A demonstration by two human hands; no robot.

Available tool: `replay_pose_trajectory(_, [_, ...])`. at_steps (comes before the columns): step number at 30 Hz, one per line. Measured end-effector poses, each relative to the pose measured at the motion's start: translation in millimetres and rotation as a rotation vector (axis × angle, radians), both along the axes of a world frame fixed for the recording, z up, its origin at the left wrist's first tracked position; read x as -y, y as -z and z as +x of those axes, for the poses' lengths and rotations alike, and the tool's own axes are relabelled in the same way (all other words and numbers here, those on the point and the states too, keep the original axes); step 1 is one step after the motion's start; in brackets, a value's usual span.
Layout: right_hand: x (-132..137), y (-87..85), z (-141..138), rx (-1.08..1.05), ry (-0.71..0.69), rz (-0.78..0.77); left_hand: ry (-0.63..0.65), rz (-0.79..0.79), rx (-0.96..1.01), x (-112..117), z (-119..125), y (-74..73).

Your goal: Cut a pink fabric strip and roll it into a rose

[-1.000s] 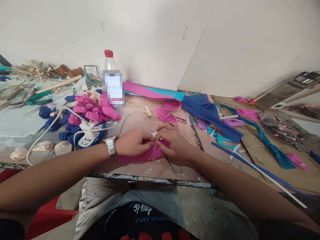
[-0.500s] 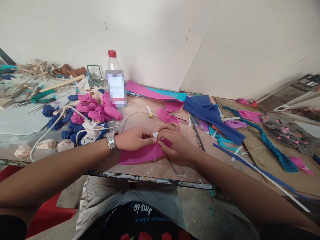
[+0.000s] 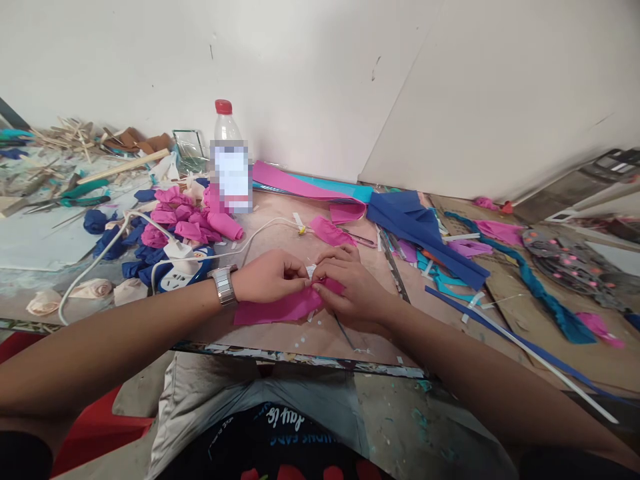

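A strip of magenta fabric point(image 3: 275, 309) lies across the table's front, its upper edge gathered between my fingers. My left hand point(image 3: 273, 275), with a metal watch point(image 3: 225, 285) at the wrist, pinches that edge between thumb and fingertips. Close against it, my right hand point(image 3: 350, 283) is closed on the same fabric, its fingers curled over the cloth. The fingertips almost touch; any needle or thread between them is too small to make out. Just beyond the hands lies a gathered magenta piece point(image 3: 331, 231).
Rolled magenta point(image 3: 193, 217) and blue fabric pieces lie at left around a power strip point(image 3: 187, 273) with a white cable. Behind stands a bottle point(image 3: 227, 127) with a blurred phone point(image 3: 233, 177). Blue cloth point(image 3: 415, 217) and a teal twisted strip point(image 3: 543, 290) lie at right. Pliers point(image 3: 83, 195) rest far left.
The free left end of the magenta fabric has shifted slightly up and left, and its lower edge has drawn in. Both hands stay almost in place, still pinching the cloth.
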State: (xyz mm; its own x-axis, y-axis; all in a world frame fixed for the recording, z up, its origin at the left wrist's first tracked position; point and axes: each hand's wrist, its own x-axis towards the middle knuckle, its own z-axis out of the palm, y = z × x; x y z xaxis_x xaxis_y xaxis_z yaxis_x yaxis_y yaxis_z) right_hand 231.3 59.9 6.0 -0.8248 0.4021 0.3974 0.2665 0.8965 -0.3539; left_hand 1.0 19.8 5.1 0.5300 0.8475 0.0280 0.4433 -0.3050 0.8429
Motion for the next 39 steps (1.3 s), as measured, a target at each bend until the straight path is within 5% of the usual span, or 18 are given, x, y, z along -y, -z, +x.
replay_pose_trajectory(15, [0,3.7,0,-0.028,-0.017,-0.078,-0.131,0.359,-0.197,12,9,-0.3])
replay_pose_trajectory(39, [-2,-2.0,1,0.001,0.010,-0.074,0.024,-0.011,-0.109,2,-2,-7.3])
